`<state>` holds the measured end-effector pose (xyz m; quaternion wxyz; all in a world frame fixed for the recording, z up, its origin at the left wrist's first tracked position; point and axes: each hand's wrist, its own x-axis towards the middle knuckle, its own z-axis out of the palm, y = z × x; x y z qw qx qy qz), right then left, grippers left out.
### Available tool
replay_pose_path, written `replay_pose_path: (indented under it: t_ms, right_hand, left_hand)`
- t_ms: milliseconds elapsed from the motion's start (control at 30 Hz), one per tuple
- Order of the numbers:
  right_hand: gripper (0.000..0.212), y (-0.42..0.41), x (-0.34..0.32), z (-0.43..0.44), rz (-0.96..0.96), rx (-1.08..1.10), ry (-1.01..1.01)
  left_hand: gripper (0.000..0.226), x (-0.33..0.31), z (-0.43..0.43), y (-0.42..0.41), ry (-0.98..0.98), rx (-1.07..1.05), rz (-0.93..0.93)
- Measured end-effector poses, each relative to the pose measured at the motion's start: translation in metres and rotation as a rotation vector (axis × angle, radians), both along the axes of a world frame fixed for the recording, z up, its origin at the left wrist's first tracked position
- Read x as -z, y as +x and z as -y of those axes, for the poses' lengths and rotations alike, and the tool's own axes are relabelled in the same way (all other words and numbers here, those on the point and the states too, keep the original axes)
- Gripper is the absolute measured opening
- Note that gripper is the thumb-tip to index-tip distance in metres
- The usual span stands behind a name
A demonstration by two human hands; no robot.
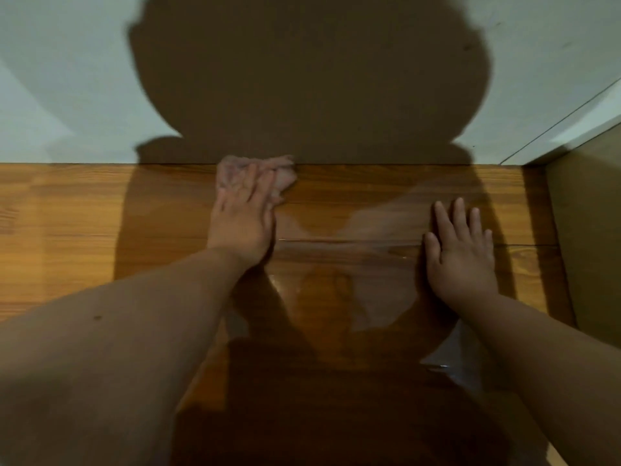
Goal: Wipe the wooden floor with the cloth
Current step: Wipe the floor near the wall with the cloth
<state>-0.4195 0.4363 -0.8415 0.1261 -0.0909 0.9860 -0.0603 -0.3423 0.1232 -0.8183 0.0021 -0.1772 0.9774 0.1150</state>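
The wooden floor [67,213] fills the lower part of the head view, brown planks with a glossy sheen. A crumpled pale pink cloth [285,178] lies on it right at the foot of the wall. My left hand [242,216] presses down on the cloth with straight fingers that cover most of it. My right hand [460,250] rests flat on the bare floor to the right, fingers spread, well apart from the cloth.
A pale wall [67,95] rises straight ahead, with my large shadow cast on it. A white door frame [554,129] and a darker panel [591,213] bound the floor on the right. Shiny streaks [453,358] show on the planks near my right forearm.
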Motion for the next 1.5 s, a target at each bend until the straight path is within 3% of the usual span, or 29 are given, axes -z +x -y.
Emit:
replay_pose_path:
  t_ms: [100, 167, 233, 367, 433, 500, 633, 767, 867, 1000, 1067, 1133, 1233, 1333, 1433, 1500]
  right_hand:
    - [0.056, 0.003, -0.005, 0.010, -0.026, 0.047, 0.012]
    - [0.055, 0.005, -0.012, 0.026, -0.034, 0.001, -0.049]
    - [0.053, 0.007, -0.018, 0.047, -0.005, -0.089, -0.102]
    - [0.053, 0.009, -0.028, 0.089, 0.112, -0.074, -0.141]
    - [0.054, 0.008, -0.031, 0.098, 0.166, -0.062, -0.111]
    - [0.054, 0.006, -0.033, 0.097, 0.197, -0.075, -0.063]
    - [0.055, 0.007, -0.036, 0.092, 0.189, -0.126, -0.015]
    - [0.056, 0.020, -0.034, 0.089, 0.181, -0.155, -0.010]
    - [0.057, 0.026, -0.036, 0.090, 0.204, -0.154, -0.019]
    - [0.055, 0.032, -0.044, 0.089, 0.248, -0.192, -0.030]
    - [0.055, 0.036, -0.047, 0.082, 0.269, -0.216, -0.014]
    - [0.054, 0.041, -0.050, 0.071, 0.312, -0.221, 0.011]
    - [0.055, 0.051, -0.049, 0.054, 0.353, -0.213, 0.034]
    - [0.058, 0.065, -0.047, 0.036, 0.379, -0.225, 0.049]
    - [0.063, 0.085, -0.044, 0.025, 0.370, -0.237, 0.078]
    - [0.064, 0.096, -0.044, 0.026, 0.386, -0.236, 0.084]
  left_hand:
    - [0.054, -0.005, 0.046, 0.017, 0.039, -0.406, 0.045]
    - [0.052, -0.004, 0.042, 0.018, 0.079, -0.479, 0.023]
    - [0.050, -0.001, 0.015, 0.018, 0.083, -0.264, -0.005]
    - [0.053, 0.001, -0.039, 0.021, 0.133, 0.406, 0.094]
    - [0.054, 0.001, -0.021, 0.022, 0.094, 0.478, 0.099]
    - [0.052, 0.003, 0.016, 0.028, 0.050, 0.277, 0.041]
    - [0.057, 0.002, 0.117, 0.078, 0.014, -0.366, 0.074]
    - [0.059, -0.002, 0.112, 0.101, 0.075, -0.630, 0.100]
    - [0.061, -0.005, 0.036, 0.100, -0.052, -0.372, 0.140]
    - [0.051, -0.013, -0.052, 0.107, 0.081, 0.404, 0.209]
    - [0.050, -0.015, -0.049, 0.113, 0.066, 0.497, 0.224]
    - [0.051, -0.017, -0.026, 0.126, 0.035, 0.368, 0.171]
    - [0.058, -0.020, 0.036, 0.164, 0.023, -0.054, 0.112]
    - [0.061, -0.023, 0.069, 0.208, 0.109, -0.425, 0.303]
    - [0.061, -0.020, 0.030, 0.227, 0.058, -0.375, 0.433]
    - [0.060, -0.019, -0.016, 0.231, -0.002, -0.187, 0.436]
